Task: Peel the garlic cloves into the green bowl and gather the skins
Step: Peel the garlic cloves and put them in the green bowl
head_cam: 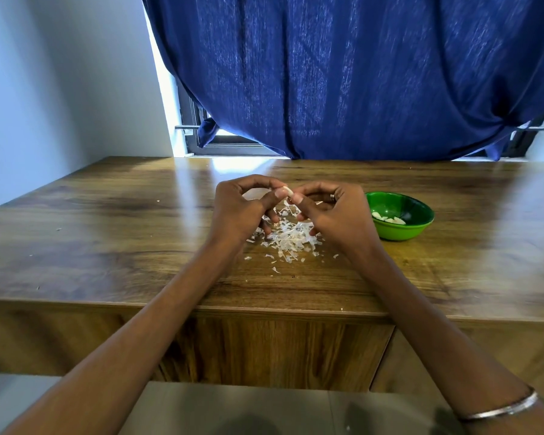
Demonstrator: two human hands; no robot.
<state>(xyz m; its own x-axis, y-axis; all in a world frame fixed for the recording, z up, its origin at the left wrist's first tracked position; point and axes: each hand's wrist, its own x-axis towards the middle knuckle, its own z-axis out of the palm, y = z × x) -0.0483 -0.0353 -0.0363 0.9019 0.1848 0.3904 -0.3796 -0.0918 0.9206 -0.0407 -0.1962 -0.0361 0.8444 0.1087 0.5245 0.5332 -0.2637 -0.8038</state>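
Observation:
A pale garlic clove is pinched between the fingertips of my left hand and my right hand, held above the middle of the wooden table. A strip of skin hangs down from the clove. Below my hands lies a heap of white garlic skins, with loose flakes scattered in front of it. The green bowl stands just right of my right hand and holds several peeled cloves.
A blue curtain hangs behind the table's far edge over a window. A white wall stands to the left. Small flakes lie scattered on the table's left part. The table's front edge runs below my forearms.

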